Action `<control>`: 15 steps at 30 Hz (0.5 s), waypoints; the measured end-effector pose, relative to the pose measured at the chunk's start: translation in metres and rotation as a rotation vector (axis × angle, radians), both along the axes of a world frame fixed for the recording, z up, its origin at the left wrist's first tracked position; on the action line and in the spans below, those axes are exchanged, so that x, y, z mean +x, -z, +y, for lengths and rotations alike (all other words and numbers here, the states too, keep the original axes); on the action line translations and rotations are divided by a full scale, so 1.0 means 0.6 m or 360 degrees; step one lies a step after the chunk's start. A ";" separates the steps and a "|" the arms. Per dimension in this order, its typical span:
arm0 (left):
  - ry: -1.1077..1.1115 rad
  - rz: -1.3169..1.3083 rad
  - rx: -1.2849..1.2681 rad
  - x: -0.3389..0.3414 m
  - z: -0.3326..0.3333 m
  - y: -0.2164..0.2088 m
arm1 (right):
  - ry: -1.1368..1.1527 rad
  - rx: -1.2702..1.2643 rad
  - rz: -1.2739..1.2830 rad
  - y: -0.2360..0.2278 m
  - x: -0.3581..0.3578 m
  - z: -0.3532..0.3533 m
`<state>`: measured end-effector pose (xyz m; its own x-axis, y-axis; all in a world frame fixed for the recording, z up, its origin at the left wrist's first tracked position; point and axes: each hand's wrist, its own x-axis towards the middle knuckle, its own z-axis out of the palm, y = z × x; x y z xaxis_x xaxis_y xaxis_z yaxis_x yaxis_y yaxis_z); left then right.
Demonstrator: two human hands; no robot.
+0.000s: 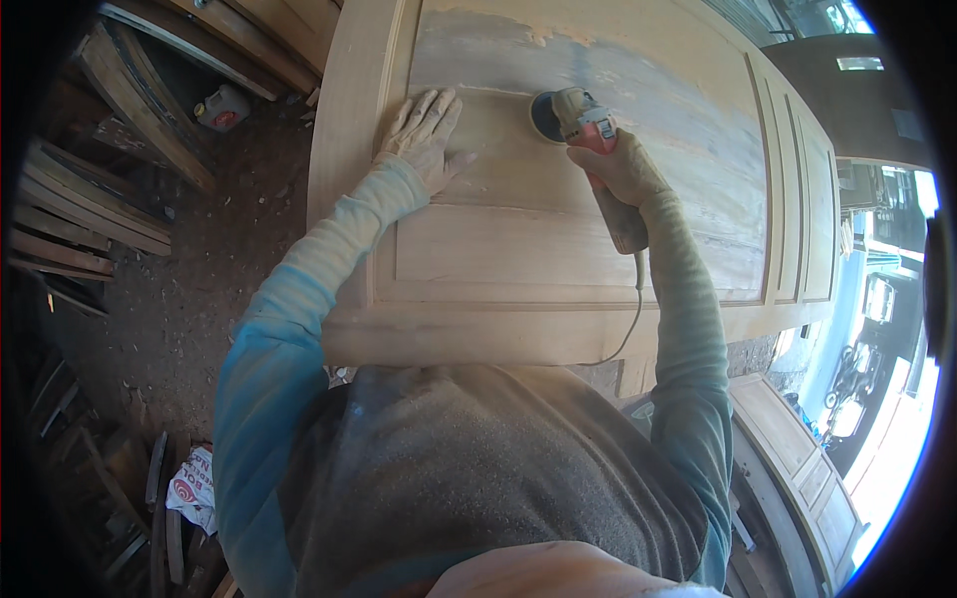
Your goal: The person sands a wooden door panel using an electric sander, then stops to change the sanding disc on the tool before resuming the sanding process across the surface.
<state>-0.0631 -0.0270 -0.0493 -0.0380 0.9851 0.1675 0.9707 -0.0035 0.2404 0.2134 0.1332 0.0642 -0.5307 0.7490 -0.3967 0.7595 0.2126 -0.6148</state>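
While gripped in the right hand [620, 169] by its slim rear body, disc sander [583, 135]: rigid, moderately heavy, vibrating; pad ahead on door panel [558, 229]; left hand [424, 140] flat, open, alongside.

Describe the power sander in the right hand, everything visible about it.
The power sander is a handheld angle-grinder type tool with a round dark sanding disc, a dusty pale head, a red midsection and a grey handle trailing a thin cord. The right hand grips its body; the disc lies flat against the wooden door panel, at the edge of a greyish patch. Everything is coated in fine dust.
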 end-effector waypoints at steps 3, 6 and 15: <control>-0.0144 0.0109 0.0046 -0.042 -0.020 -0.015 | -0.0092 -0.0034 0.0048 0.008 -0.056 -0.006; -0.0388 -0.0316 0.0011 -0.066 -0.050 -0.043 | -0.0131 0.0018 -0.0080 -0.012 -0.107 -0.005; -0.0437 -0.2780 -0.0717 0.156 -0.018 -0.081 | -0.0302 -0.0045 -0.0005 -0.017 -0.154 -0.041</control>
